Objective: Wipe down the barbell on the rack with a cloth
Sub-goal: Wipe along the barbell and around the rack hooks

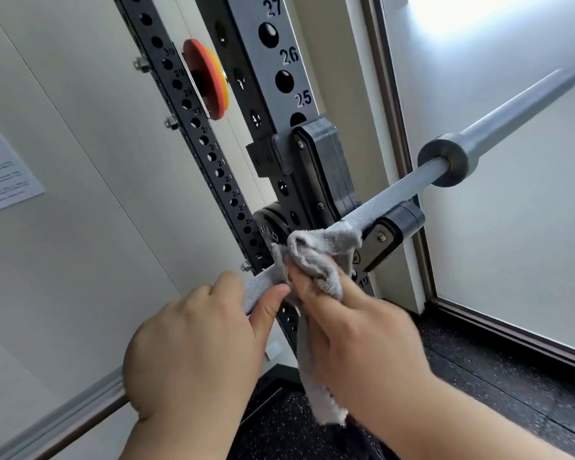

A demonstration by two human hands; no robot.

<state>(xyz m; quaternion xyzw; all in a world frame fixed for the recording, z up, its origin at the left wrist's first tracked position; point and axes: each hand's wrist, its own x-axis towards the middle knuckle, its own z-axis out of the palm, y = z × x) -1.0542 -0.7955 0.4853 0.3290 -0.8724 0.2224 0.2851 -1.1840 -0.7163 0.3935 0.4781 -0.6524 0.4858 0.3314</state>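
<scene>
Your left hand (196, 343) grips the knurled grey steel barbell (389, 190), which rests in the black rack hook (395, 227). Your right hand (352, 336) clutches the crumpled grey cloth (319, 257) against the bar.

The grey upright (281, 51) carries stencilled 27, 26, 25 and, low down, 19. The black upright (193, 122) counts down from 30. The wall notice (4, 167) is too blurred to read.

Bright window (498, 14) glare upper right; soft focus; wide-angle tilt.
</scene>
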